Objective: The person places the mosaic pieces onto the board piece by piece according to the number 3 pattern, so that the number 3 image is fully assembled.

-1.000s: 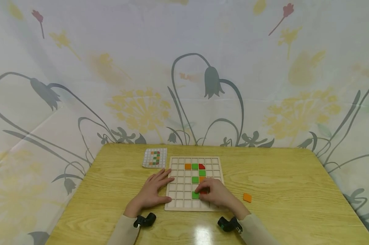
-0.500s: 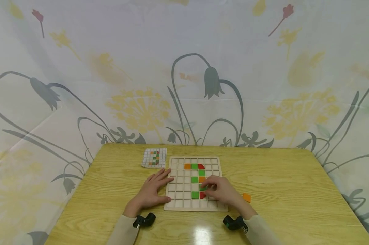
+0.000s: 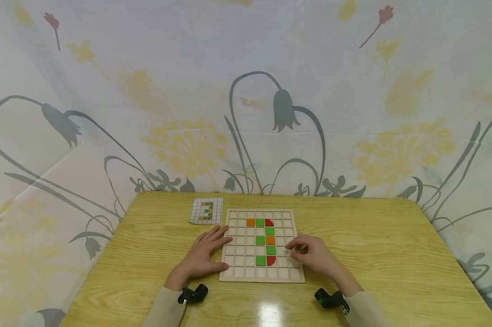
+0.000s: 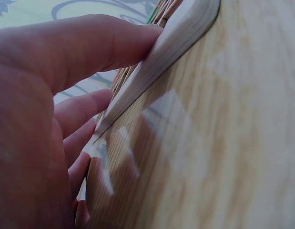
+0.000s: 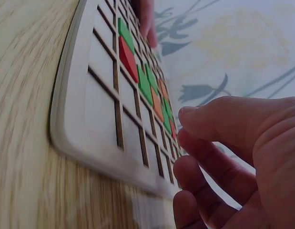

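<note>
A square wooden grid board [image 3: 241, 275] lies on the table, with green, orange and red tiles set in some cells. A rounded red tile [image 3: 271, 260] sits beside a green tile [image 3: 260, 260] in the lower part of the pattern. My left hand [image 3: 201, 255] rests with spread fingers at the board's left edge; in the left wrist view its thumb [image 4: 114, 43] touches the rim. Over the board's right edge is my right hand [image 3: 313, 255], fingers loosely bent. In the right wrist view its fingers [image 5: 211, 164] hold nothing and stand apart from the tiles.
A paper card [image 3: 206, 210] printed with a coloured grid pattern lies behind the left hand. The wooden table [image 3: 376, 245] ends at a hanging cloth [image 3: 180, 81] with flower prints. Dark wrist cameras [image 3: 193, 294] are strapped near both cuffs.
My right hand has moved right, away from the red and green tiles, uncovering them. The loose orange tile on the right is now hidden behind that hand and wrist. The left hand stays put.
</note>
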Available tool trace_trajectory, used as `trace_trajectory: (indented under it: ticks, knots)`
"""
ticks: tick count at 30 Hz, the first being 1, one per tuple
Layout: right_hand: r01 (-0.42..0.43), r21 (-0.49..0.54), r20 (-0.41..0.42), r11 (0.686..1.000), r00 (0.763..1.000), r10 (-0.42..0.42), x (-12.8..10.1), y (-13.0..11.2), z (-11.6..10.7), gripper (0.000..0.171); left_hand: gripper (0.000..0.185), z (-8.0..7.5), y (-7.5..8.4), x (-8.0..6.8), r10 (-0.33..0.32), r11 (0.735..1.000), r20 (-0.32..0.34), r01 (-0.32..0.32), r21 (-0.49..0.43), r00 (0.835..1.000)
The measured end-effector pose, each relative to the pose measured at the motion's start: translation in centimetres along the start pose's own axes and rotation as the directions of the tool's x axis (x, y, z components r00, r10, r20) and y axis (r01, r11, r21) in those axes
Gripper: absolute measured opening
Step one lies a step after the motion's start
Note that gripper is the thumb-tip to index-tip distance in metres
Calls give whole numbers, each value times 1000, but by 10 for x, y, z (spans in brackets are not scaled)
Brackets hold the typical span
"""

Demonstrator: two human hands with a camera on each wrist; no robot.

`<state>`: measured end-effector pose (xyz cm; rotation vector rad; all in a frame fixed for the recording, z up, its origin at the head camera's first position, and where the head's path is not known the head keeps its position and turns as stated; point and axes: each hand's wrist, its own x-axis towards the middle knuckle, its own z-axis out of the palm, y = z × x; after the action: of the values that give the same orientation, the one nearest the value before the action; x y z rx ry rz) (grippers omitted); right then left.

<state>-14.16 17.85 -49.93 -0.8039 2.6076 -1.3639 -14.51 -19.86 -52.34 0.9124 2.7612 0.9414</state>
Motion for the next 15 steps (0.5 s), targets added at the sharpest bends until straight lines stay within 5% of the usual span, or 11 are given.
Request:
trace_trajectory:
  ticks: [15]
  knots:
    - [-69,-64,-56,996,996,65,-28,24,-29,17,75,1,-2,0,11,1000,-1,-11,9,1000]
